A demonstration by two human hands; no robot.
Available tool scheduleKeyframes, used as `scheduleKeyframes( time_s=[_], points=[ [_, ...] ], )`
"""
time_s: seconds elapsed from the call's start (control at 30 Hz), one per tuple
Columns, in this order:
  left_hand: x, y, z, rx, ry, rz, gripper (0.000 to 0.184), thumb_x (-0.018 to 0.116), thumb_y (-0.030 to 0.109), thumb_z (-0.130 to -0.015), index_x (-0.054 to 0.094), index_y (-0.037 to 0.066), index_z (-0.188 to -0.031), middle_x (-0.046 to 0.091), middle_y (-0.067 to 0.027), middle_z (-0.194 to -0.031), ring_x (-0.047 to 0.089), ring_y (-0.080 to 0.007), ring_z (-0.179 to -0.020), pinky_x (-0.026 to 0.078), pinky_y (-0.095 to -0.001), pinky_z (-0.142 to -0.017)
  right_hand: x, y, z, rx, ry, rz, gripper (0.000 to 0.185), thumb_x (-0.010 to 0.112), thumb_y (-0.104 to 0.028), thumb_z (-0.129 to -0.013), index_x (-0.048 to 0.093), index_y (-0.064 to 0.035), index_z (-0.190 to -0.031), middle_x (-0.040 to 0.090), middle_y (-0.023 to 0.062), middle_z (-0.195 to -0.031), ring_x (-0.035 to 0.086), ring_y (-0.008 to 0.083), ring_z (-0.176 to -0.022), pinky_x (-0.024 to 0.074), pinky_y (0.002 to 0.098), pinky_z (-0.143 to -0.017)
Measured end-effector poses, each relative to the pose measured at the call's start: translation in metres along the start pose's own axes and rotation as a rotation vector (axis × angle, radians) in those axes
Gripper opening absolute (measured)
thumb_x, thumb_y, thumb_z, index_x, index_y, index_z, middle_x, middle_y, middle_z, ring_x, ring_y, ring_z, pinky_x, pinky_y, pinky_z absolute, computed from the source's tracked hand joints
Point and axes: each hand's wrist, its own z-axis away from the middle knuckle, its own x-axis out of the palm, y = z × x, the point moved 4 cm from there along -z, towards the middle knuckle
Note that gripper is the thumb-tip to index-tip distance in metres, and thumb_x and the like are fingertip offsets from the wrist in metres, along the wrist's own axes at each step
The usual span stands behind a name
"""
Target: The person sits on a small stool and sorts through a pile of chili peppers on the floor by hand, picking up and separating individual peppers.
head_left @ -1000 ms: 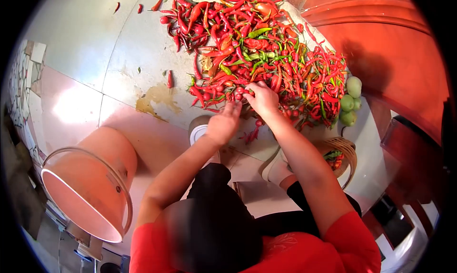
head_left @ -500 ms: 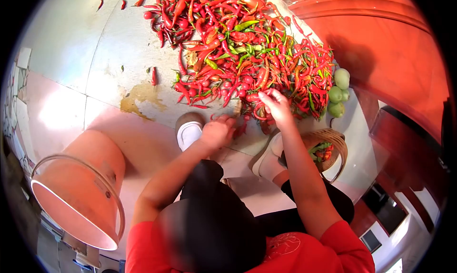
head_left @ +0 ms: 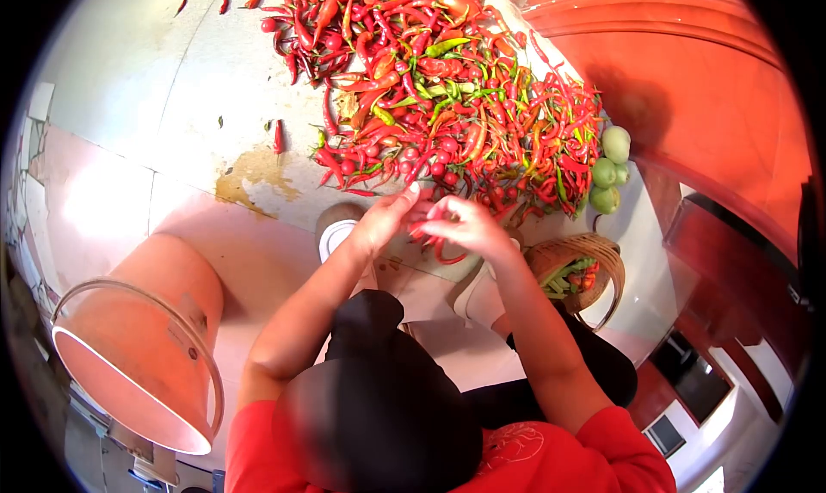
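Note:
A big heap of red chili peppers [head_left: 465, 106], with some green and orange ones mixed in, lies spread on the floor in front of me. My left hand [head_left: 389, 222] and my right hand [head_left: 465, 226] have come together at the heap's near edge. Several red chili peppers [head_left: 440, 245] hang between and below the fingers. My left hand is closed around some, its thumb pointing up. The fingers of my right hand are bent in a pinch at the same bunch. Part of the bunch is hidden behind the fingers.
An orange-pink bucket [head_left: 142, 338] with a handle lies tipped to my left. By my right foot stands a wicker basket [head_left: 613, 274] holding green and red peppers. Several green round fruits [head_left: 609, 173] sit right of the heap. Loose chilies [head_left: 279, 137] dot the floor at left.
My right hand has drawn back from the heap toward my left hand. My left hand has risen slightly and turned thumb-up, so the two hands now meet over the red chili peppers.

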Motion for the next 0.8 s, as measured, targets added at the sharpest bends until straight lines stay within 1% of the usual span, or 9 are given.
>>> scheduleKeyframes(
  time_s=[0.07,0.1,0.27,0.3,0.4,0.47,0.53,0.63,0.8],
  points=[
    [-0.001,-0.011,-0.002,-0.213,-0.088,0.121,0.061,0.043,0.045,-0.096,0.046,-0.006,-0.127,0.060,-0.0163,-0.113,0.061,-0.0234,-0.099,0.050,-0.0338,-0.085,0.014,-0.003,-0.003,-0.029,0.042,0.260,0.027,0.072,-0.017,-0.080,0.057,-0.0010,-0.095,0.066,0.0079,-0.084,0.063,0.0137,-0.077,0.0516,0.0294,-0.063],
    [-0.005,-0.014,-0.002,-0.264,-0.080,0.068,0.063,0.040,0.049,-0.095,0.045,-0.004,-0.129,0.059,-0.0160,-0.113,0.061,-0.0237,-0.098,0.051,-0.0348,-0.084,0.024,-0.005,-0.001,-0.013,0.030,0.111,0.032,0.073,-0.017,-0.079,0.057,0.0002,-0.101,0.065,0.0097,-0.088,0.063,0.0150,-0.078,0.0519,0.0302,-0.065],
    [-0.007,-0.014,0.009,-0.303,-0.085,0.421,0.067,0.036,0.059,-0.092,0.045,0.004,-0.130,0.061,-0.0140,-0.111,0.063,-0.0240,-0.094,0.053,-0.0349,-0.079,0.030,-0.007,0.002,-0.210,0.137,0.276,0.052,0.072,-0.015,-0.079,0.051,0.0000,-0.124,0.063,0.0125,-0.099,0.064,0.0188,-0.081,0.0518,0.0295,-0.071],
    [-0.012,-0.012,0.011,-0.312,-0.171,0.421,0.068,0.036,0.060,-0.091,0.045,0.005,-0.130,0.061,-0.0140,-0.112,0.063,-0.0246,-0.095,0.053,-0.0379,-0.078,0.026,-0.014,-0.001,-0.357,0.193,0.296,0.047,0.070,-0.014,-0.080,0.053,-0.0021,-0.122,0.064,0.0091,-0.095,0.063,0.0167,-0.075,0.0517,0.0288,-0.069],
    [-0.017,-0.014,0.012,-0.279,-0.263,0.417,0.072,0.037,0.065,-0.088,0.045,0.007,-0.130,0.060,-0.0140,-0.114,0.062,-0.0255,-0.098,0.054,-0.0433,-0.075,0.007,-0.012,-0.019,-0.073,0.204,0.061,0.034,0.066,-0.012,-0.084,0.057,-0.0029,-0.115,0.065,0.0064,-0.093,0.061,0.0126,-0.066,0.0508,0.0287,-0.063],
    [-0.018,-0.008,0.016,-0.250,-0.201,0.492,0.075,0.036,0.068,-0.087,0.045,0.006,-0.128,0.060,-0.0129,-0.113,0.063,-0.0260,-0.096,0.054,-0.0399,-0.075,-0.014,-0.007,-0.039,-0.125,0.335,0.255,0.023,0.064,-0.010,-0.084,0.062,-0.0047,-0.106,0.064,0.0076,-0.090,0.064,0.0159,-0.069,0.0505,0.0298,-0.064],
    [-0.018,-0.005,0.022,-0.246,-0.199,0.530,0.059,0.045,0.054,-0.091,0.046,0.007,-0.127,0.061,-0.0120,-0.112,0.063,-0.0244,-0.095,0.054,-0.0374,-0.076,-0.022,-0.019,-0.052,-0.511,0.502,0.693,0.026,0.064,-0.010,-0.083,0.061,-0.0099,-0.109,0.063,0.0076,-0.091,0.063,0.0183,-0.077,0.0495,0.0300,-0.066],
    [-0.027,-0.012,0.024,-0.175,-0.090,0.267,0.037,0.056,0.015,-0.092,0.047,0.010,-0.127,0.060,-0.0104,-0.115,0.063,-0.0228,-0.096,0.055,-0.0355,-0.076,-0.014,-0.028,-0.064,-0.488,0.451,0.896,0.020,0.063,-0.007,-0.078,0.061,-0.0108,-0.097,0.060,0.0101,-0.092,0.062,0.0279,-0.081,0.0503,0.0370,-0.069],
    [-0.031,-0.014,0.031,-0.228,-0.023,0.341,0.033,0.057,0.012,-0.090,0.050,0.009,-0.123,0.060,-0.0089,-0.114,0.063,-0.0220,-0.094,0.056,-0.0348,-0.074,-0.014,-0.011,-0.078,-0.470,0.434,1.224,0.014,0.061,-0.009,-0.076,0.057,-0.0113,-0.089,0.058,0.0089,-0.091,0.061,0.0312,-0.080,0.0509,0.0431,-0.066]
  ],
)
